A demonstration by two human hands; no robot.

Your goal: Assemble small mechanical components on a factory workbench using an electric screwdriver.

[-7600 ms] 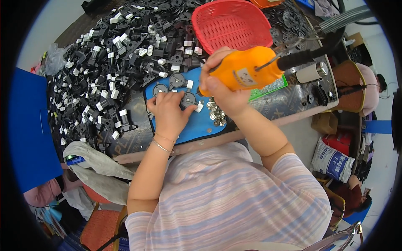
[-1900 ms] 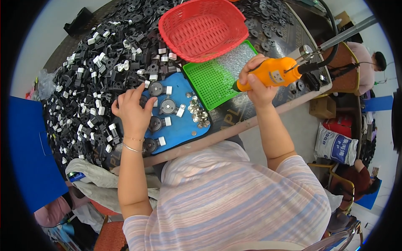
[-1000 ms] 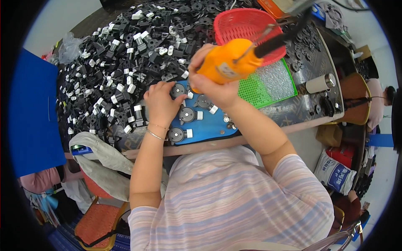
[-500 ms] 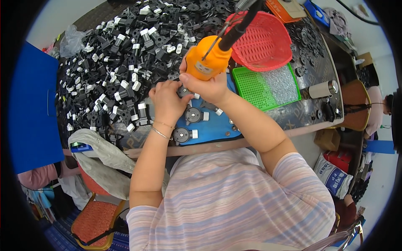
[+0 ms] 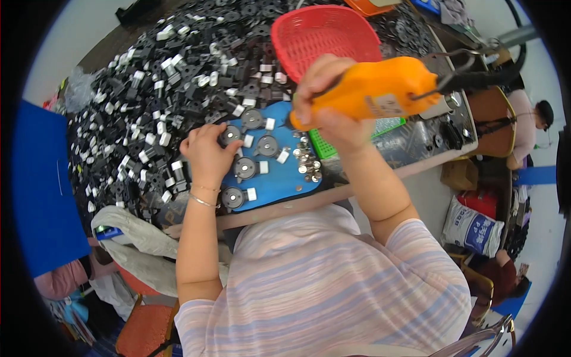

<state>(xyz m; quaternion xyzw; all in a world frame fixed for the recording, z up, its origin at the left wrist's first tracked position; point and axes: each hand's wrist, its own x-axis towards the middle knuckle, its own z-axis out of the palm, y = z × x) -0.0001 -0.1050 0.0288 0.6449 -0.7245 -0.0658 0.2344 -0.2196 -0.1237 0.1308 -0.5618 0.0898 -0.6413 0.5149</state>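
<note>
My right hand point(image 5: 342, 125) is wrapped round an orange electric screwdriver point(image 5: 389, 89), tilted nearly level with its dark tip pointing left. The tip is above the blue mat point(image 5: 273, 187), apart from the parts. At the mat's left edge my left hand point(image 5: 208, 152) grips a round black part with a white end point(image 5: 231, 134) between thumb and fingers. Several similar parts lie around it, including a round black part point(image 5: 267, 146) in the middle and another black part point(image 5: 233, 197) nearest me. Small silvery metal pieces point(image 5: 307, 163) are scattered along the mat's right side.
A great heap of black and white plastic parts point(image 5: 154, 107) covers the table's left and back. Beyond my right hand stands a red basket point(image 5: 324, 30); a green tray point(image 5: 326, 147) is partly hidden below it. A grey cloth point(image 5: 128, 232) hangs at the near left edge.
My right hand has lifted the screwdriver off the part and swung it from near upright to almost level, moving right. The left hand stays at the round part. More of the mat shows.
</note>
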